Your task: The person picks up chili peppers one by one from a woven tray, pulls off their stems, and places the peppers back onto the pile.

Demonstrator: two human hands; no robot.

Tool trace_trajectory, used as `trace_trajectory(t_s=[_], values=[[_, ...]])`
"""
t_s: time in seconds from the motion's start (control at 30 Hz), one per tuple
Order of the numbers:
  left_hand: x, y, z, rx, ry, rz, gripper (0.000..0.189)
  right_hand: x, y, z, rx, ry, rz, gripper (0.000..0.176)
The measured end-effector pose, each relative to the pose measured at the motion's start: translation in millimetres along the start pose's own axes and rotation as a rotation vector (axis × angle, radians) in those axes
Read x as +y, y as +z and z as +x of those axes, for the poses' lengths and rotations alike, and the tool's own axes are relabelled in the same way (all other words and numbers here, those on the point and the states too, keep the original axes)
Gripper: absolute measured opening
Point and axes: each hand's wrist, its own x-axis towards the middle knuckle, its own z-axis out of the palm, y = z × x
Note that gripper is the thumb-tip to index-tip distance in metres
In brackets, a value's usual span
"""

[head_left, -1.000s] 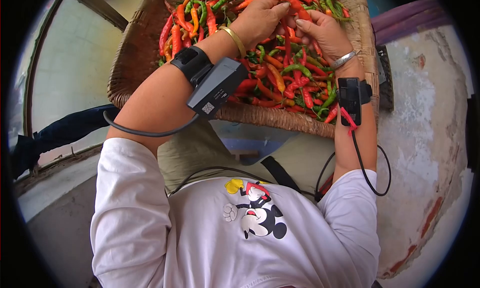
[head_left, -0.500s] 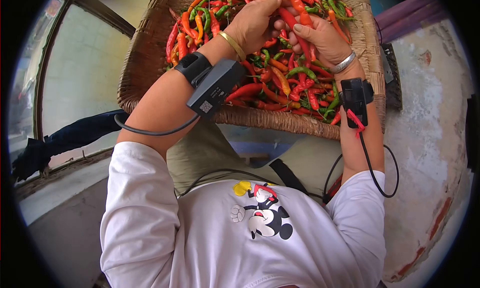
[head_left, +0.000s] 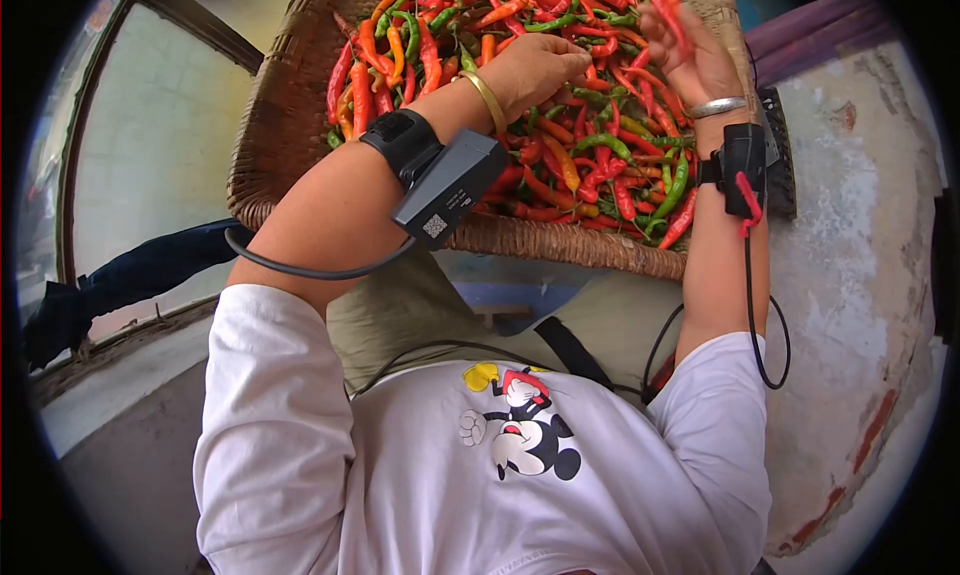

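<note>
A wicker basket (head_left: 585,247) holds a heap of chili peppers (head_left: 570,165), mostly red, with some orange and green. My left hand (head_left: 535,73) is over the middle of the heap, with its fingers curled together and pointing right. What sits between those fingertips, if anything, I cannot make out. Near the basket's right side, my right hand (head_left: 695,63) is raised and closed on a long red chili pepper (head_left: 664,13), slightly blurred by motion. The two hands are apart, with loose peppers showing between them.
The basket rests over my lap, above my khaki trousers (head_left: 395,320). A window (head_left: 165,125) with a dark cloth (head_left: 150,270) below stands at the left. Purple fabric (head_left: 820,30) and a worn, pale surface (head_left: 840,225) lie at the right. Cables run from devices strapped on both wrists.
My hands have separated: the right moved to the right with the red chili pepper, while the left dropped lower over the heap. Before, both hands were together on long red peppers.
</note>
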Motion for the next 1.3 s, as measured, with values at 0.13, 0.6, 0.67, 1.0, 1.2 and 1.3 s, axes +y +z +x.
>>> trace_trajectory(t_s=[0.13, 0.6, 0.67, 1.0, 1.2, 1.3], values=[[0.8, 0.9, -3.3, 0.0, -0.018, 0.036, 0.025, -6.4, -16.2, 2.0, 0.173, -0.282, 0.491, 0.043], [-4.2, -1.2, 1.3, 0.061, 0.08, 0.201, 0.024, 34.2, 49.9, -6.5, -0.1, -0.148, -1.576, 0.031], [-5.6, -1.5, 2.5, 0.07, 0.067, 0.26, 0.024, 35.4, 47.3, -4.2, -0.104, -0.162, -1.576, 0.029], [-17.4, -6.1, 8.5, 0.145, 0.507, 0.735, 0.026, 21.8, 42.5, -7.4, -0.172, -0.035, -1.037, 0.025], [-16.5, -6.9, 10.8, 0.18, 0.535, 0.705, 0.028, 22.1, 37.6, -5.7, -0.121, -0.137, -0.495, 0.018], [-10.8, -4.8, 6.1, 0.261, 0.506, 0.683, 0.026, 18.9, 39.6, -9.0, -0.001, -0.082, -0.37, 0.017]])
